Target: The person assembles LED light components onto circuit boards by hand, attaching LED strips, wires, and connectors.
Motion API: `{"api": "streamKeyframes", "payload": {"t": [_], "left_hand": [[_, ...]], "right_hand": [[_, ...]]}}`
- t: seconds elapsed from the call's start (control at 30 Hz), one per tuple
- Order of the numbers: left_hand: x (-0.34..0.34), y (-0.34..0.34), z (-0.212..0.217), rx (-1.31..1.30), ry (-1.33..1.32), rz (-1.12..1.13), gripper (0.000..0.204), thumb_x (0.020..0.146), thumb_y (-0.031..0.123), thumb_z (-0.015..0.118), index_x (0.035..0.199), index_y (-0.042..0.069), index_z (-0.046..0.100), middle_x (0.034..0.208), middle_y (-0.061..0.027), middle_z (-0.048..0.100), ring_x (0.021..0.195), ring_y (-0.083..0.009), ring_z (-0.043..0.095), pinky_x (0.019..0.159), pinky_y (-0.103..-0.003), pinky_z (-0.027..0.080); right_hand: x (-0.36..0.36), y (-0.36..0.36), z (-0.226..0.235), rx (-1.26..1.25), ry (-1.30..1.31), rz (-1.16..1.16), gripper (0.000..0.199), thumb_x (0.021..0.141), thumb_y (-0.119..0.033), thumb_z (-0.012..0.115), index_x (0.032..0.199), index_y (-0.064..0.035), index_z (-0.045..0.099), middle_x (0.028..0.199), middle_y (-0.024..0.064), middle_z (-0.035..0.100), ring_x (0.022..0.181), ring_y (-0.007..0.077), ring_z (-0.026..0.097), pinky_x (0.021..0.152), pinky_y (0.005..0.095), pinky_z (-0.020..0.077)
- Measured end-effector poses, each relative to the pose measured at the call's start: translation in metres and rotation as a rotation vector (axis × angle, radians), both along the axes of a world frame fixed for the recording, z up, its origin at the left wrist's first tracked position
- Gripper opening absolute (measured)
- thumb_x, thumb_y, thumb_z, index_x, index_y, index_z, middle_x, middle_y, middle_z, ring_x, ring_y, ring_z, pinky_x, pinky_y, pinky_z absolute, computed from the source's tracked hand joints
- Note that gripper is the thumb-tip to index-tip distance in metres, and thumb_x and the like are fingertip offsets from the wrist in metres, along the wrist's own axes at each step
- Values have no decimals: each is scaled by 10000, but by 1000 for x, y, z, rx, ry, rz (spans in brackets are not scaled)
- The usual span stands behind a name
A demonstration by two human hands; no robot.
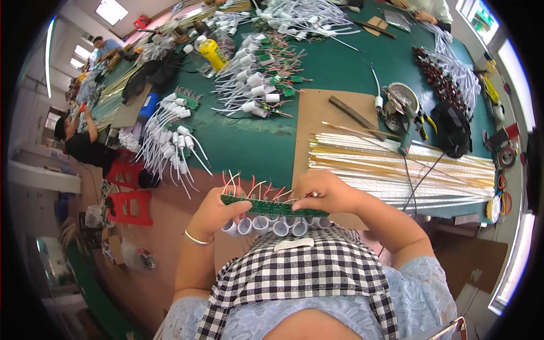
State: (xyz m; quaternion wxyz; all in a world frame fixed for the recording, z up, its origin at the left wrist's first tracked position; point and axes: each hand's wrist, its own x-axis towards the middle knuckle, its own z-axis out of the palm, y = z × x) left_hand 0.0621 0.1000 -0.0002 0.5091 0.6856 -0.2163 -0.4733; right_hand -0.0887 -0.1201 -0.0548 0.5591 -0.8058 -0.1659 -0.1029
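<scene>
A long green circuit board strip is held across my front, just above the checked apron. My left hand grips its left end, thumb on the near face. Thin red and white wires stick up from the strip's far edge. Below the strip hangs a row of white plastic cylinders with open ends facing me. At the strip's right part, my right hand is closed, thumb and fingers pinching a thin wire by the edge; the fingertips are partly hidden.
A brown board on the green table bears a stack of long light strips. Near them lie a green glue gun, a metal bowl and pliers. White cylinders with boards form heaps; a yellow bottle stands behind.
</scene>
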Motion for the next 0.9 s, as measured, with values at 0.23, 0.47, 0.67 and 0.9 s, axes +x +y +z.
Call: {"api": "streamKeyframes", "payload": {"t": [0.23, 0.47, 0.67, 0.9], "left_hand": [[-3, -1, 11, -86, 25, 3, 144, 795, 106, 675, 753, 9, 577, 625, -18, 565, 508, -54, 508, 465, -190, 391], [-11, -15, 14, -108, -108, -48, 153, 765, 111, 708, 770, -8, 612, 600, -11, 548, 497, -52, 500, 452, -199, 376], [-14, -18, 12, -88, -265, -111, 177, 760, 146, 719, 776, -2, 624, 577, -7, 548, 496, -57, 502, 450, -206, 373], [-13, -12, 18, -35, -199, -153, 214, 752, 185, 729, 785, 5, 619, 574, -12, 564, 479, -53, 495, 444, -205, 370]], "right_hand": [[-5, -17, -4, 702, 72, -268, 134, 876, -158, 586, 850, -50, 510, 777, 29, 525, 689, 102, 454, 641, 264, 401], [7, 0, 38, 71, 74, -165, 459, 676, -343, 778, 988, -63, 592, 849, 56, 563, 826, 207, 550, 735, 354, 419], [7, 11, 55, -361, 63, -213, 253, 718, -266, 723, 821, -65, 609, 767, 63, 583, 717, 247, 550, 702, 372, 410], [-5, -20, 43, 488, 158, -338, 100, 841, -120, 642, 818, -46, 579, 740, 3, 562, 665, 88, 513, 607, 236, 414]]}}
